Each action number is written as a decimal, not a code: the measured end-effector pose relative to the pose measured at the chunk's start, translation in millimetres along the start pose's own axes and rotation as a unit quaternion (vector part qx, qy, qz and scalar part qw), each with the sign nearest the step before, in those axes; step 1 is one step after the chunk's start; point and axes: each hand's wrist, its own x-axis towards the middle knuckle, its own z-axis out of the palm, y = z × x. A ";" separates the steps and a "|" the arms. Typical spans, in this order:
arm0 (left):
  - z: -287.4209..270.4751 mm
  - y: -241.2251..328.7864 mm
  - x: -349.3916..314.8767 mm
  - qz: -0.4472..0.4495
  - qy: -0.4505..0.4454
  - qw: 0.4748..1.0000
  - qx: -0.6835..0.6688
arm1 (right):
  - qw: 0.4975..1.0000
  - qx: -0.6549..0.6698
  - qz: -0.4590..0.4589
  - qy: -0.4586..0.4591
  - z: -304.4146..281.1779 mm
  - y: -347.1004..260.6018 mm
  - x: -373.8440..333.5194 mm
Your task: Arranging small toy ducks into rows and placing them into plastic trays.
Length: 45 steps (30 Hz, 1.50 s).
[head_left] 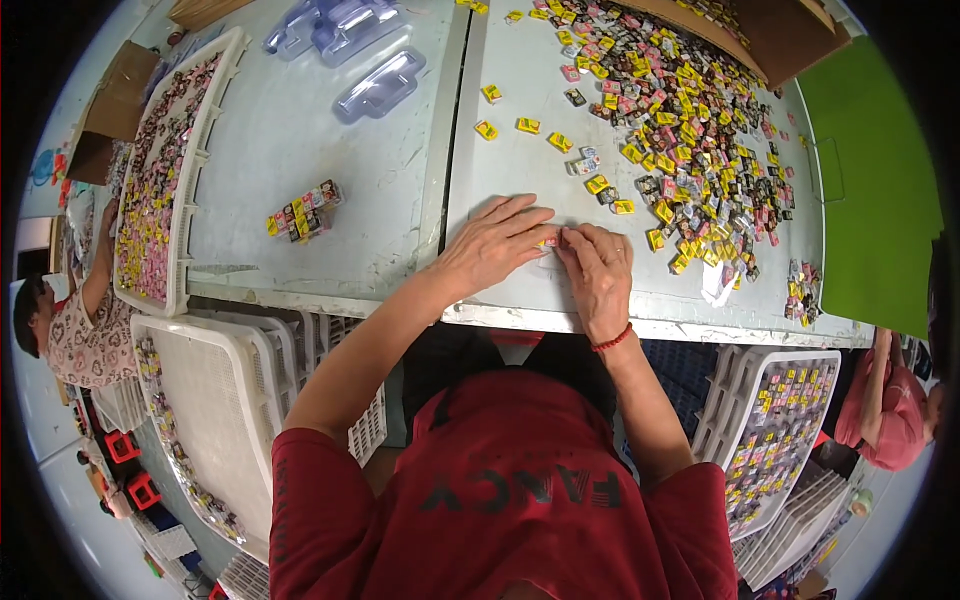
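Note:
My left hand [497,243] reaches over the table near its front edge, with its fingers close together. Between its fingertips and those of my right hand [598,268] is a small pink-and-white box [547,242], mostly covered by the fingers. The right hand is bent into a pinch at the box's other side and wears a red cord on the wrist. Beyond the hands, a large pile of tiny printed boxes [690,140] in yellow, black and pink spreads over the right side. Several loose yellow boxes [528,125] lie just ahead of the hands.
A cluster of grouped boxes [305,210] lies left of the table seam [452,130]. Clear plastic trays [380,85] sit farther back. A white crate [180,250] of small boxes borders the left; a cardboard box [790,40] stands far right. Co-workers are at both sides.

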 end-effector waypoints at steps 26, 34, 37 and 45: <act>-3.5 -72.5 70.0 -0.015 0.029 0.997 0.063 | 0.993 -0.057 0.046 -0.096 0.1 61.8 85.0; -2.8 -53.2 55.3 -0.121 0.056 0.990 0.045 | 0.980 -0.010 0.100 -0.170 -3.2 65.1 87.0; -5.5 -44.6 58.0 -0.174 0.059 0.983 0.011 | 0.996 -0.037 -0.036 -0.076 -0.2 60.3 82.1; -10.8 -42.9 48.0 -0.109 0.045 0.992 -0.040 | 0.990 -0.035 -0.038 -0.129 3.8 55.1 72.7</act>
